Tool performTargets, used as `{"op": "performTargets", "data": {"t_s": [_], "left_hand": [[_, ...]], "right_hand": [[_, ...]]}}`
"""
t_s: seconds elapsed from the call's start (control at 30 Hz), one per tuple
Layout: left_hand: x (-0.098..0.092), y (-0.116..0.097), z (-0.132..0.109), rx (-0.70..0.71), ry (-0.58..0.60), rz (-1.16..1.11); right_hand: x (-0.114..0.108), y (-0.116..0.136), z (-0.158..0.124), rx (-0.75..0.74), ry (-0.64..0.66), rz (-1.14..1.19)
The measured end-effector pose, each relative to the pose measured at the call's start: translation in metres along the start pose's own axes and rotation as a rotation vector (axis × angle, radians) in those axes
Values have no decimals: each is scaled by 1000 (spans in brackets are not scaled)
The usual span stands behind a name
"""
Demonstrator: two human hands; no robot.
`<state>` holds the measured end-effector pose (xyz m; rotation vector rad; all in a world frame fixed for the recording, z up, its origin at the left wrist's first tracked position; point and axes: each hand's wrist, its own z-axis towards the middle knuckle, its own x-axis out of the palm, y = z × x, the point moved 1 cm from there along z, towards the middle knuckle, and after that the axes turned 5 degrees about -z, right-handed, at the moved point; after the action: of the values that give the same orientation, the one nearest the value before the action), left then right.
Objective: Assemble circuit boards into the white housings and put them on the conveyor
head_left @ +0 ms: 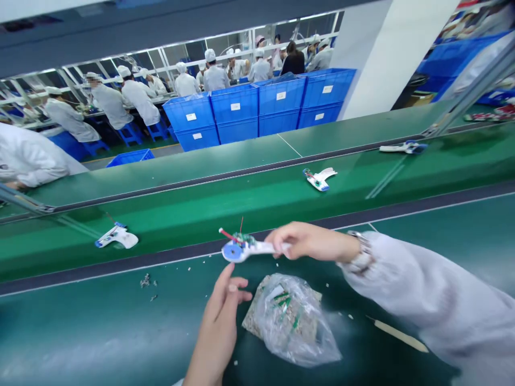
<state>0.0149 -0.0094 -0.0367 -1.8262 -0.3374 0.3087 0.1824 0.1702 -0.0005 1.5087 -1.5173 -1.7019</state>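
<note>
My right hand (295, 239) is closed round the white handle of a half-built device (257, 247), held at the near edge of the green belt. The device's round end carries a blue disc, a small green circuit board and red wires. Just below that end is my left hand (225, 308), fingers apart and holding nothing; I cannot tell whether its index fingertip touches the device. Under both hands a clear plastic bag (295, 321) of small pale parts with green strips lies on the bench.
The green conveyor belt (193, 212) carries similar white assemblies (319, 178) (117, 236) (403, 148). Small screws (147, 280) lie on the left of the bench, and a pointed pale tool (398, 335) on the right. Stacked blue crates (235, 107) and seated workers (215, 75) are beyond.
</note>
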Motion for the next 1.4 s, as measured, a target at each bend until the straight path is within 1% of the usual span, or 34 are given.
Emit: {"op": "performTargets", "data": {"t_s": [0.03,0.1,0.17,0.2,0.23,0.3,0.4,0.47,0.6,0.63,0.67,0.73,0.77,0.8,0.83,0.87,0.93,0.97,1.0,1.03,1.1,1.13,1.17,1.2,1.27,1.33,1.4], "left_hand": [[6,0,-2,9,-9,-67],[18,0,-9,32,0,-235],[29,-5,-18,44,19,-375],[33,-8,-23,45,35,-424],[37,-13,-27,47,53,-449],[41,-23,-35,44,79,-484],[43,-39,-44,28,135,-492],[43,-46,-49,-23,156,-475],[44,-50,-52,-205,257,-477],[44,-49,-52,-217,261,-477],[44,-47,-51,-201,241,-481],[42,-41,-48,-115,157,-493],[40,-39,-47,-58,118,-508],[38,-36,-46,-6,94,-526],[35,-34,-45,35,75,-540],[32,-33,-45,63,58,-542],[28,-32,-46,98,63,-537],[27,-32,-47,109,92,-535],[26,-33,-47,120,132,-536],[26,-33,-47,131,175,-539],[25,-32,-47,156,224,-554],[25,-32,-47,162,226,-565],[25,-31,-46,165,222,-582],[24,-30,-46,161,215,-599],[24,-30,-46,144,198,-640],[24,-30,-47,125,187,-666],[26,-30,-47,108,191,-674]], "right_hand": [[8,3,-17,-42,36,103],[27,6,-46,-113,84,489],[48,8,-66,-135,95,888],[56,9,-72,-127,96,1032],[64,11,-77,-114,98,1119],[76,14,-81,-92,103,1218],[88,18,-82,-101,85,1283],[97,17,-82,-94,76,1323],[118,13,-84,14,152,1418],[123,13,-85,44,162,1438],[127,14,-85,67,170,1454],[131,15,-83,87,169,1450],[130,16,-82,83,129,1414],[128,17,-81,81,50,1341],[123,19,-79,88,-69,1233],[116,21,-77,94,-219,1098],[98,29,-75,69,-514,776],[88,35,-75,27,-608,604],[80,43,-74,-39,-647,443],[73,51,-73,-111,-632,307],[67,65,-69,-202,-489,153],[66,68,-67,-222,-414,142],[67,70,-65,-238,-364,163],[70,70,-64,-257,-344,192],[76,65,-61,-278,-380,260],[83,58,-61,-245,-434,351],[86,54,-61,-208,-462,397]]}}
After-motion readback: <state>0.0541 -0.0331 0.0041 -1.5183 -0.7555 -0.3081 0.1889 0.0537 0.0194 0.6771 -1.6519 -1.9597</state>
